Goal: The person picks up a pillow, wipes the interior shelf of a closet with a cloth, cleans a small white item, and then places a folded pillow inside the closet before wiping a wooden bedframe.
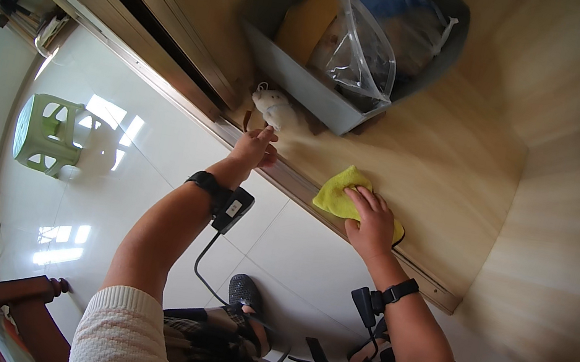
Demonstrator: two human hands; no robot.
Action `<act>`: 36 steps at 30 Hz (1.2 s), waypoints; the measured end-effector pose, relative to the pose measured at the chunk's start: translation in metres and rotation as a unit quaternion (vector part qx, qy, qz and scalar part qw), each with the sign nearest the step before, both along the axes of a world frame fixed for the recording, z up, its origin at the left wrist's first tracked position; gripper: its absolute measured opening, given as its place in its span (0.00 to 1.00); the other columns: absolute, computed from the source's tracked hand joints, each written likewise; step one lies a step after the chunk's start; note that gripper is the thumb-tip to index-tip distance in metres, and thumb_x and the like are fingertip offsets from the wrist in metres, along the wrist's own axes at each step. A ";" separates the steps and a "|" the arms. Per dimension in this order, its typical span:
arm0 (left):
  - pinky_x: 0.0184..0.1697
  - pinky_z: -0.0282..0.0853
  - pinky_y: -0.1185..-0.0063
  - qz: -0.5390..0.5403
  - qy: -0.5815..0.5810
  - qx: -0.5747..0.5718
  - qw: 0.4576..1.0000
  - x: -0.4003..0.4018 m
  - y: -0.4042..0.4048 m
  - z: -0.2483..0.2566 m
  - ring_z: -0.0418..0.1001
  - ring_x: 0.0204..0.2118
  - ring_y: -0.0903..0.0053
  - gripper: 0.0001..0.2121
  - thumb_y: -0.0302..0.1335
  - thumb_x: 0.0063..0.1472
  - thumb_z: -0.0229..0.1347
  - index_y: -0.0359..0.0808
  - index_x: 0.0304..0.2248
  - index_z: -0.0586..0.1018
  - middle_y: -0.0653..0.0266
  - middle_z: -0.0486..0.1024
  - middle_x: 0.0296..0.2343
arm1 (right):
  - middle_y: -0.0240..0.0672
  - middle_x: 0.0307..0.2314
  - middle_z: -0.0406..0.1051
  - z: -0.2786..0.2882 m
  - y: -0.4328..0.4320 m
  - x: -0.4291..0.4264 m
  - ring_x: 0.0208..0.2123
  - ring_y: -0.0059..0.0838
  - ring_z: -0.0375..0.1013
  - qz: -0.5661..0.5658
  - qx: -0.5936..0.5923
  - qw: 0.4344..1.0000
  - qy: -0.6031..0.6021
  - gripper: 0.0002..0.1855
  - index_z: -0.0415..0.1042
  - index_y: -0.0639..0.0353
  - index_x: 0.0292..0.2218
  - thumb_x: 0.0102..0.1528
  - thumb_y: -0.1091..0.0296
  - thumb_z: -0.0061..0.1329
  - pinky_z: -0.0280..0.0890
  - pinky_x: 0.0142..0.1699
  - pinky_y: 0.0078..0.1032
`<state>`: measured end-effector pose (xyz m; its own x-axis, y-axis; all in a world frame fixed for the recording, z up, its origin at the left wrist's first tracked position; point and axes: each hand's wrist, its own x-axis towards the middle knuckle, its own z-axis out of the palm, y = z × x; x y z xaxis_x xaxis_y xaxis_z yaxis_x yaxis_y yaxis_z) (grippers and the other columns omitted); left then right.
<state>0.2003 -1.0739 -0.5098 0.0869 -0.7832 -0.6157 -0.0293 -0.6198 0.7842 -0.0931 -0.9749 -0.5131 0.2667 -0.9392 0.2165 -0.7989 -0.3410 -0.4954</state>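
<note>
A yellow-green cloth (343,190) lies on the wooden cabinet floor (443,167) near its front edge, with my right hand (372,224) resting on it, fingers spread over the fabric. At the cabinet's front rail, my left hand (256,149) reaches to a small white plush toy (274,107), fingertips at its lower end; whether they grip it cannot be told. A thin brown strip stands beside the toy, left of my fingers. Behind the toy is a grey storage bin (307,82) holding clear plastic bags (363,60) and a brown-yellow item.
Sliding door rails (291,175) run along the cabinet's front edge, with a door panel (176,33) at the left. A wooden side wall (561,229) rises at the right. A green plastic stool (50,136) is on the tiled floor. Cables hang from both wrist devices.
</note>
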 end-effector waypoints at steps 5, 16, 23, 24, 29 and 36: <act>0.24 0.68 0.81 -0.110 -0.143 -0.094 0.979 0.025 0.014 -0.022 0.72 0.21 0.81 0.09 0.30 0.59 0.51 0.32 0.32 0.76 0.66 0.74 0.20 | 0.35 0.47 0.67 0.001 -0.009 0.018 0.48 0.44 0.65 0.046 0.037 0.998 -0.003 0.30 0.68 0.48 0.49 0.41 0.72 0.49 0.62 0.51 0.38; 0.27 0.67 0.83 -0.159 -0.208 -0.172 0.950 0.020 0.022 -0.037 0.71 0.23 0.85 0.05 0.23 0.56 0.52 0.34 0.32 0.77 0.68 0.75 0.22 | 0.31 0.46 0.67 0.000 -0.045 0.065 0.45 0.38 0.67 0.059 0.075 0.995 -0.022 0.30 0.68 0.41 0.50 0.43 0.71 0.54 0.65 0.48 0.34; 0.30 0.68 0.82 -0.231 -0.258 -0.216 0.913 0.008 0.020 -0.033 0.72 0.25 0.83 0.06 0.25 0.56 0.52 0.37 0.34 0.78 0.67 0.76 0.23 | 0.41 0.48 0.67 -0.016 -0.017 -0.193 0.46 0.45 0.68 -0.368 -0.036 0.928 0.049 0.29 0.63 0.49 0.53 0.48 0.75 0.48 0.64 0.50 0.35; 0.30 0.68 0.82 -0.227 -0.251 -0.209 0.918 0.008 0.020 -0.034 0.71 0.23 0.82 0.06 0.26 0.56 0.51 0.38 0.34 0.78 0.69 0.76 0.23 | 0.43 0.47 0.67 -0.012 -0.010 -0.229 0.46 0.46 0.68 -0.472 0.009 0.879 0.071 0.28 0.63 0.51 0.53 0.49 0.74 0.48 0.64 0.50 0.35; 0.27 0.67 0.82 -0.210 -0.285 -0.180 0.918 0.001 0.018 -0.028 0.71 0.21 0.83 0.06 0.27 0.57 0.51 0.39 0.33 0.78 0.70 0.74 0.20 | 0.43 0.43 0.70 -0.005 0.000 -0.225 0.45 0.46 0.69 -0.457 0.059 0.880 0.118 0.29 0.65 0.52 0.52 0.47 0.74 0.49 0.65 0.49 0.35; 0.26 0.65 0.83 -0.199 -0.227 -0.135 0.944 0.014 0.015 -0.039 0.69 0.21 0.84 0.06 0.28 0.57 0.51 0.39 0.33 0.77 0.71 0.73 0.19 | 0.32 0.42 0.67 0.015 -0.015 -0.103 0.39 0.38 0.70 -0.142 0.094 0.974 0.149 0.24 0.69 0.42 0.47 0.46 0.73 0.46 0.68 0.42 0.35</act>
